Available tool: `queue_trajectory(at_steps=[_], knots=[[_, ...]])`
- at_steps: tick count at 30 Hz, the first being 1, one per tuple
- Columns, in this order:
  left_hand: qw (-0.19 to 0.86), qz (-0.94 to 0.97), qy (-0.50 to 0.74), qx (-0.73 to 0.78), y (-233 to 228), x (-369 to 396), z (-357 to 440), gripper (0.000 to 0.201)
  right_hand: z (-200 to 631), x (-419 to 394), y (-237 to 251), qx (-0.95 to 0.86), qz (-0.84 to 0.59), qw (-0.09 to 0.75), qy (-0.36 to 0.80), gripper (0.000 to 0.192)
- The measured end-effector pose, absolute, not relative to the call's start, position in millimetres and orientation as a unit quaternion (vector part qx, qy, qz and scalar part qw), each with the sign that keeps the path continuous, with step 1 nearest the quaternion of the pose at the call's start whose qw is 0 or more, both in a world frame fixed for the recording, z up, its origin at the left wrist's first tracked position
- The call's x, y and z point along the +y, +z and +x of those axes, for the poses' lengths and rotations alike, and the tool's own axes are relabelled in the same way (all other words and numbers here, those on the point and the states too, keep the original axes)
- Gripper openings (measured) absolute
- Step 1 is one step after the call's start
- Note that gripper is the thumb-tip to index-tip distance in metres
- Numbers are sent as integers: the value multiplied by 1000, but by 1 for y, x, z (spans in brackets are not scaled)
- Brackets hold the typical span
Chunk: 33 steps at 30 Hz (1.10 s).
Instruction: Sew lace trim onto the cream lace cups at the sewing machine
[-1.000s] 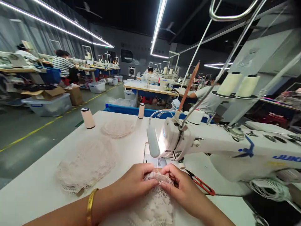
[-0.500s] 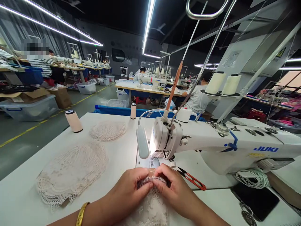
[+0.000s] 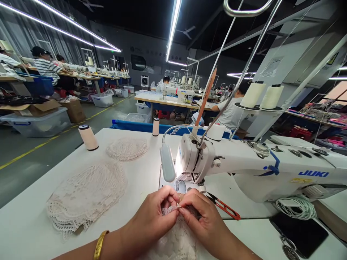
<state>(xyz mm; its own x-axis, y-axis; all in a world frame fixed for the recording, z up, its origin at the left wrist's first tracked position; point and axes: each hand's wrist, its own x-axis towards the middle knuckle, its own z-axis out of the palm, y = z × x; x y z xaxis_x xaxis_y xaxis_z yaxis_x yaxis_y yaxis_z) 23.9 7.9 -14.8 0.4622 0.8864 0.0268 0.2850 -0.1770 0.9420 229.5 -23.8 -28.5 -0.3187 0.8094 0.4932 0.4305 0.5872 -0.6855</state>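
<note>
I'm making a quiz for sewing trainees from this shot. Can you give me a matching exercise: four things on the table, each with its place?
Things:
1. lace piece
2. thread snips
3. lace stack
4. thread cone

Places:
A. far left of the table
B. pinched between left hand and right hand
C. right of the hands, below the machine head
D. left of the hands

Pairs: 1-B, 2-C, 3-D, 4-A
</note>
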Motion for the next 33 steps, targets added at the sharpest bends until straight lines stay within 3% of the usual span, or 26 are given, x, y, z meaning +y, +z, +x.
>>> queue_trajectory(at_steps=[8, 18, 22, 28, 33], knots=[[463, 716, 331, 404, -13, 9, 22, 11, 230, -26, -26, -795, -385, 431, 185, 13], [489, 699, 326, 407, -14, 5, 22, 21, 230, -25, -29, -805, -361, 446, 151, 19], [453, 719, 342, 402, -16, 7, 22, 13, 231, -25, -29, -797, -395, 433, 146, 13], [419, 738, 344, 403, -18, 8, 20, 19, 228, -25, -27, -792, -431, 421, 104, 13], [399, 767, 252, 435, -9, 14, 24, 23, 221, -20, -30, -770, -492, 390, 114, 15]])
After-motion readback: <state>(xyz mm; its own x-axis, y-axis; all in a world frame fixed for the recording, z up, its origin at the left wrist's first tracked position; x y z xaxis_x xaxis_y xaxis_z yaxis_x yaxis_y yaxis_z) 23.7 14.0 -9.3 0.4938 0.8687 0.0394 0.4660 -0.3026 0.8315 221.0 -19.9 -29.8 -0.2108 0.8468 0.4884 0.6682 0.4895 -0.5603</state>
